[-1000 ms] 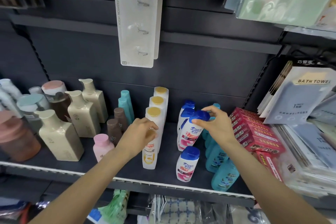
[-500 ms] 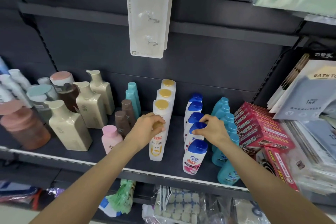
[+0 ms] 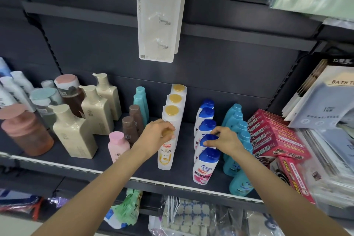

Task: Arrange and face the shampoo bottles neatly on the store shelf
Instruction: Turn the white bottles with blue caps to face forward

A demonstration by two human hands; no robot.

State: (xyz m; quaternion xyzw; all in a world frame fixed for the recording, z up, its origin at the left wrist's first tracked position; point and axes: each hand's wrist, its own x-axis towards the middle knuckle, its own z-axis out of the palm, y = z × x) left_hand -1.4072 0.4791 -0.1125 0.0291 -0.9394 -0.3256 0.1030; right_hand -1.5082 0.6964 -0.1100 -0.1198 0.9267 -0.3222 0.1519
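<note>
Stood at the far left, tan pump bottles (image 3: 76, 132) and a small pink bottle (image 3: 117, 146), not touched. Gripped next by the left hand (image 3: 156, 136), fingers curled over the gold cap of the front white bottle (image 3: 166, 154), first in a row of gold-capped bottles (image 3: 175, 99) running back to the wall. Pinched by the right hand (image 3: 224, 141), thumb and fingers closed on the blue cap of the second blue-capped bottle (image 3: 207, 140), just behind the front blue-capped bottle (image 3: 206, 166). Looked like lining-up time (both rows nearly straight). Called next for a small turn so the labels faced out, then a gentle let-go. Left open, a dark strip of shelf (image 3: 183, 159) between the two rows, good room for fingers. Packed close on the right, teal bottles (image 3: 235, 120), then red boxes (image 3: 272, 136), easy to bump. Ran along near the front bottles, the shelf's front edge (image 3: 57, 164), so no big pulls forward.
</note>
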